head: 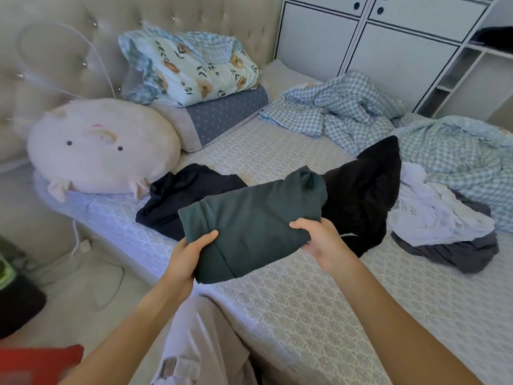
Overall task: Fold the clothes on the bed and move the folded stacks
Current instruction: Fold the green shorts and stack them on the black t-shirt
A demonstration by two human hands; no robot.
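Note:
A folded dark green garment is held up above the bed. My left hand grips its near left corner, thumb on top. My right hand grips its right edge. Behind it lie a crumpled dark navy garment on the left and a black garment on the right. A loose pile of white clothes sits on a dark grey garment at the right.
A round pink plush pillow lies at the head of the bed. A floral quilt rests on a dotted grey pillow. Checked blue bedding is bunched at the far side. A white wardrobe stands behind.

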